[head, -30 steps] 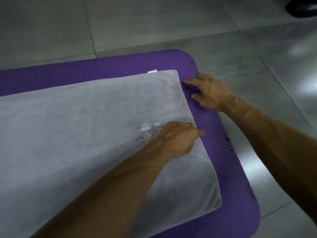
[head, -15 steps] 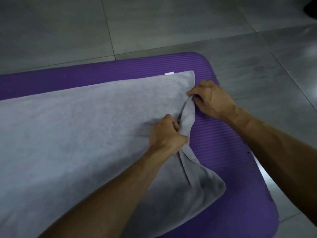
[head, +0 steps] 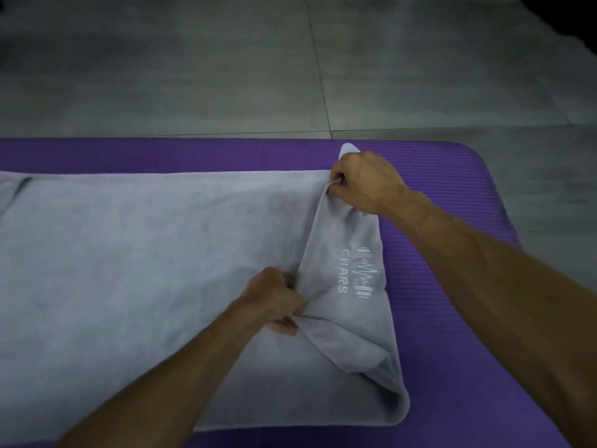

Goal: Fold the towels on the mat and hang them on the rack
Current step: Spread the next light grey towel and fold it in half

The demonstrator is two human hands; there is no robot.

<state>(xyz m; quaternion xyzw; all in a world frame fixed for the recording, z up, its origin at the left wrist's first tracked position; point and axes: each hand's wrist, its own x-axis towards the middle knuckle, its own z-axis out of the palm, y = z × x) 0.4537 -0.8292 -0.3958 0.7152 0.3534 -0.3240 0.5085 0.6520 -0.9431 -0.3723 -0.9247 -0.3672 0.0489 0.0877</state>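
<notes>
fingers (head: pixel 336 189) of both hands pinch the grey logo towel's (head: pixel 129 270) lifted end

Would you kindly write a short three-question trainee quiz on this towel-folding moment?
1. True or false: both hands grip the grey towel.
2. Which hand holds the far corner of the towel? A) left hand B) right hand C) neither
3. Fill in: the towel lies on a ____ mat.

Key: 1 true, each hand's fingers curl round the right end's edge, lifted over the rest. 2 B. 3 purple.
</notes>
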